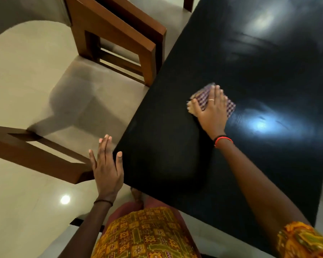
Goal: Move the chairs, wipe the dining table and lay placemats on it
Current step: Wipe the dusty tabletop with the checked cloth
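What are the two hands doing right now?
Left hand: open, fingers straight, holding nothing.
Right hand: open, pressing the checked cloth onto the table.

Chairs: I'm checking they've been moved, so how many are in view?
2. The upper-left chair stands by the table edge; the lower-left chair is beside the left hand. A wooden leg at the top edge may belong to a third.

free – table top (pixel 259 62) far side | blocked – chair (pixel 117 43) just beside left edge, second chair (pixel 32 155) near corner
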